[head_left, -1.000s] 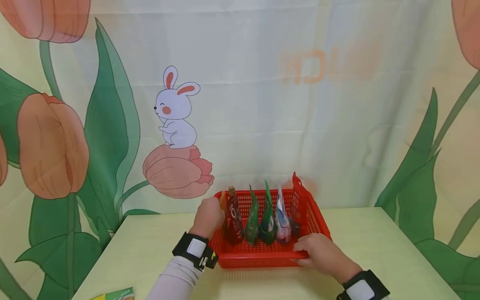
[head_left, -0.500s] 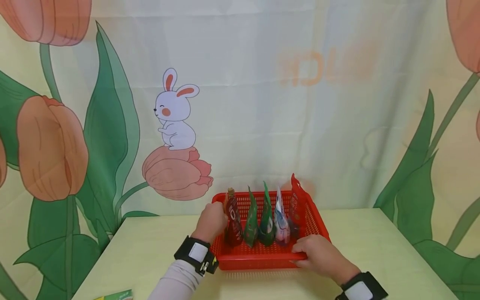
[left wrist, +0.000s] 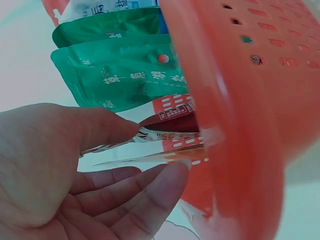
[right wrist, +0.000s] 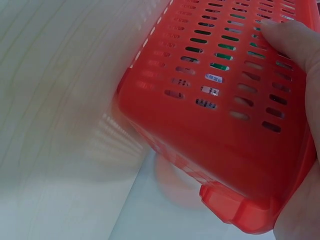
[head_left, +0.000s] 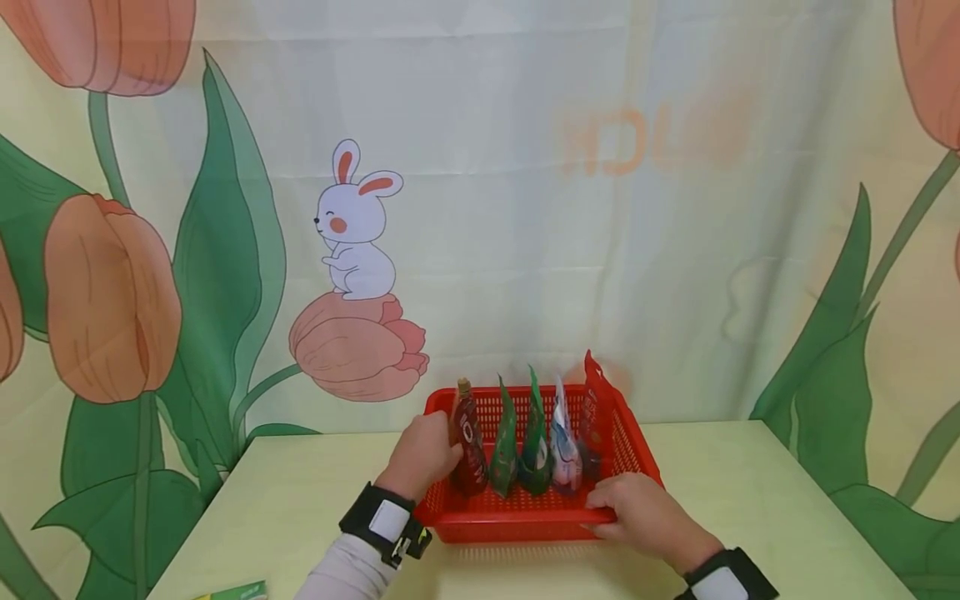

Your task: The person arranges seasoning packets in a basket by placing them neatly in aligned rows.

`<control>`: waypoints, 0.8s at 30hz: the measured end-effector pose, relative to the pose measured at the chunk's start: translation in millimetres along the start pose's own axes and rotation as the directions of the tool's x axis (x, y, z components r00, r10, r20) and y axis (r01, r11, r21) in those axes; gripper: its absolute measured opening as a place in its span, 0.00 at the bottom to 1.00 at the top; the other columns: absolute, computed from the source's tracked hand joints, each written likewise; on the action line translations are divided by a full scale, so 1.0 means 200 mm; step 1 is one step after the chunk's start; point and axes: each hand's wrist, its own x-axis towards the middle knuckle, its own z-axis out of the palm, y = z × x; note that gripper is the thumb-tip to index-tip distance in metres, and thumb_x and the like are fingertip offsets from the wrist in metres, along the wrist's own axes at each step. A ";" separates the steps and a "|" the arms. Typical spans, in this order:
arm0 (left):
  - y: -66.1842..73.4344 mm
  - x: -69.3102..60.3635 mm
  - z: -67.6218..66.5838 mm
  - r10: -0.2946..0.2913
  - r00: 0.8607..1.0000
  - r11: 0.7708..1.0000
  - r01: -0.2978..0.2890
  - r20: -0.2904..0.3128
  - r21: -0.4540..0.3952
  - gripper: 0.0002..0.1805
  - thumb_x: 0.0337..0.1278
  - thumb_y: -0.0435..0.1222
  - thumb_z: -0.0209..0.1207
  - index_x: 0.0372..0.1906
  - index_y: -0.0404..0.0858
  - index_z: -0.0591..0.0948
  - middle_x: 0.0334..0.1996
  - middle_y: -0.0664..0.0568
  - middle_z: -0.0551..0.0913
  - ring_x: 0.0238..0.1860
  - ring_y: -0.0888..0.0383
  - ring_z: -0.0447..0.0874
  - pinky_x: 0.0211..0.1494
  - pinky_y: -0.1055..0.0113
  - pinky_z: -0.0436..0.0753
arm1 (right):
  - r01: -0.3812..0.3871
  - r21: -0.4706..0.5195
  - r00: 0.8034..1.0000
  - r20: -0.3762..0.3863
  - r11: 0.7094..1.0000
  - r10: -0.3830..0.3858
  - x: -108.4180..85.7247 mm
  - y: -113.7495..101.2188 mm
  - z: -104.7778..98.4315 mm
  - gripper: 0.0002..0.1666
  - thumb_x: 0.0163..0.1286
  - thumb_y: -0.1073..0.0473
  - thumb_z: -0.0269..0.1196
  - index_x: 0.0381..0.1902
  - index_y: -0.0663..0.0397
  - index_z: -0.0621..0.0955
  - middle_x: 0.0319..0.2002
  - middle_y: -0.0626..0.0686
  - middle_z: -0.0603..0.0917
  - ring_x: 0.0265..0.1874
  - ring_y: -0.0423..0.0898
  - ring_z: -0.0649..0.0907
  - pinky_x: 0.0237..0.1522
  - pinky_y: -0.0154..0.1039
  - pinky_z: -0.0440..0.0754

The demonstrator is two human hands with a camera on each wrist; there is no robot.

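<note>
A red plastic basket (head_left: 517, 531) sits on the table, holding several pouches on edge in a row. Leftmost in the head view is a dark red pouch (head_left: 470, 442), then a green one (head_left: 504, 450), another green one (head_left: 535, 458), a white-and-pink one (head_left: 566, 454) and a red one (head_left: 596, 417). At the basket's left end is my left hand (head_left: 422, 457). Its thumb touches the dark red pouch (left wrist: 175, 123) in the left wrist view; the fingers lie apart from the thumb, beside a thin pale packet (left wrist: 135, 161). My right hand (head_left: 637, 510) grips the basket's front rim near the right corner.
At the near left edge of the pale table (head_left: 315, 492) lies a green-and-yellow packet (head_left: 243, 592), mostly cut off. A cloth backdrop (head_left: 510, 225) with tulips and a rabbit hangs behind the table.
My left hand has shifted slightly, and its fingers look more spread beside the leftmost packets. My right hand keeps its hold on the rim, and the basket stays about where it was.
</note>
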 end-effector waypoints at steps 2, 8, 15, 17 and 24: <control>-0.01 -0.02 -0.01 0.008 1.000 1.000 -0.008 0.002 -0.001 0.12 0.59 0.34 0.70 0.44 0.33 0.82 0.26 0.47 0.84 0.24 0.56 0.81 0.33 0.64 0.89 | -0.001 0.000 1.000 0.000 1.000 0.001 0.00 0.00 0.00 0.06 0.60 0.47 0.76 0.35 0.35 0.91 0.31 0.33 0.86 0.28 0.33 0.77 0.46 0.40 0.87; -0.06 -0.09 -0.04 -0.002 1.000 1.000 0.001 -0.026 -0.030 0.19 0.57 0.36 0.71 0.49 0.31 0.79 0.31 0.45 0.84 0.27 0.56 0.84 0.36 0.54 0.91 | 0.018 -0.020 1.000 -0.012 1.000 -0.019 0.02 0.02 0.02 0.05 0.61 0.47 0.76 0.34 0.34 0.90 0.30 0.33 0.84 0.28 0.33 0.77 0.44 0.37 0.85; -0.08 -0.19 -0.05 -0.039 0.993 0.999 0.038 -0.113 -0.011 0.23 0.61 0.37 0.69 0.56 0.31 0.76 0.42 0.42 0.86 0.33 0.54 0.86 0.37 0.52 0.90 | 0.011 -0.003 1.000 -0.019 1.000 -0.011 0.02 0.02 0.02 0.06 0.60 0.47 0.76 0.34 0.35 0.90 0.30 0.33 0.85 0.28 0.33 0.77 0.44 0.38 0.86; -0.08 -0.23 -0.05 -0.049 0.991 0.999 0.048 -0.127 -0.014 0.21 0.63 0.34 0.66 0.58 0.32 0.76 0.45 0.42 0.86 0.34 0.54 0.86 0.37 0.52 0.91 | 0.012 -0.005 1.000 -0.019 1.000 -0.012 0.02 0.02 0.02 0.06 0.61 0.46 0.76 0.34 0.35 0.90 0.30 0.33 0.85 0.28 0.33 0.77 0.44 0.38 0.86; -0.10 -0.37 -0.02 -0.001 0.966 1.000 -0.003 -0.260 -0.014 0.17 0.63 0.30 0.62 0.56 0.32 0.79 0.47 0.44 0.85 0.44 0.53 0.85 0.51 0.53 0.89 | 0.018 -0.003 0.999 -0.028 1.000 -0.019 0.02 0.02 0.02 0.05 0.60 0.46 0.76 0.33 0.35 0.90 0.29 0.33 0.85 0.27 0.32 0.77 0.43 0.37 0.86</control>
